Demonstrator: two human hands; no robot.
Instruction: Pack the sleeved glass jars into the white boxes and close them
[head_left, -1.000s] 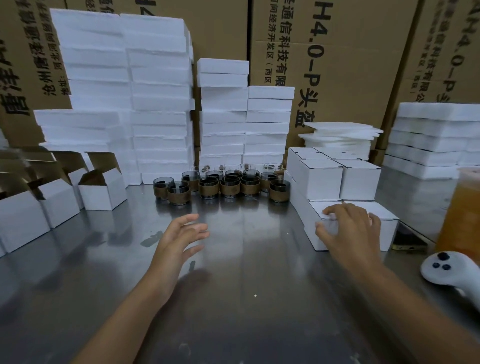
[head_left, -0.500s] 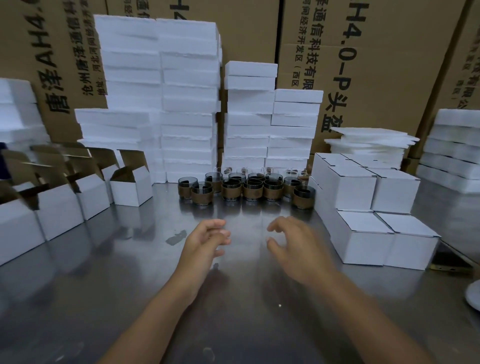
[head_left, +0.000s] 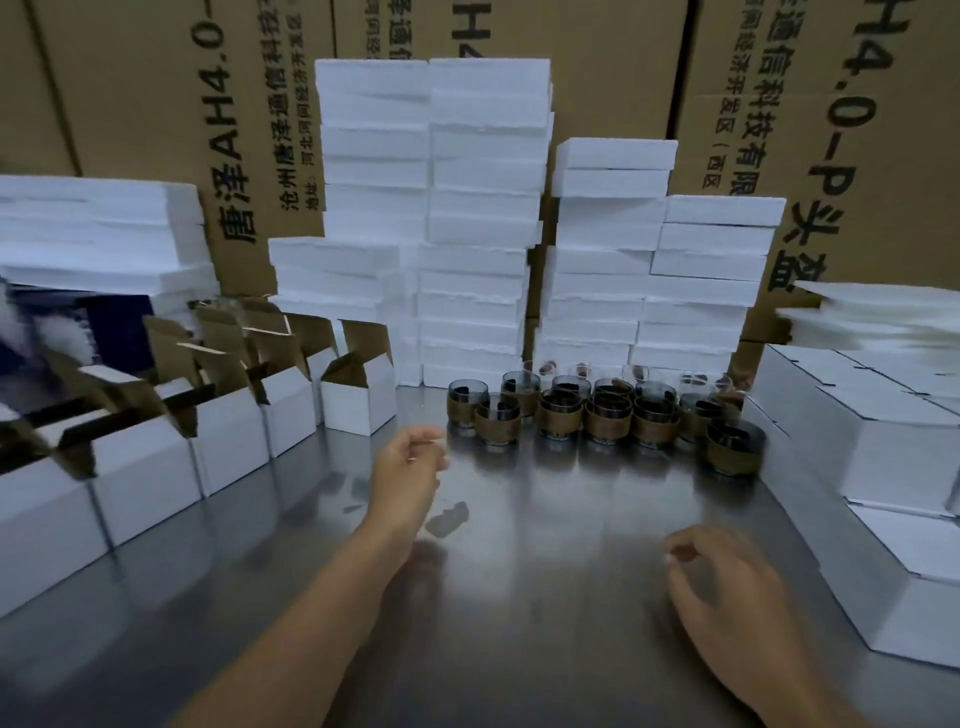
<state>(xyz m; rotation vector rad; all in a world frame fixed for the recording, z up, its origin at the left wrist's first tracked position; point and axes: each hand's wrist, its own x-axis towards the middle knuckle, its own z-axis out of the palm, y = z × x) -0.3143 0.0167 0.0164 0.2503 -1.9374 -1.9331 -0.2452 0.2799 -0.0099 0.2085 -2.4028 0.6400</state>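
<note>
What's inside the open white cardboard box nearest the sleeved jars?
The open white cardboard box shows only brown inner flaps; its front wall hides the bottom.

- Jars (head_left: 597, 415) cluster mid-desk (head_left: 519, 597), before foam stacks (head_left: 483, 223).
- Open boxes (head_left: 234, 436) line the left.
- Closed boxes (head_left: 883, 452) stack on the right.

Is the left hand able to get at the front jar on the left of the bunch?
Probably yes. The left hand hovers empty near the front-left jar; only bare steel table lies between them, and no other jar stands in front of it.
</note>
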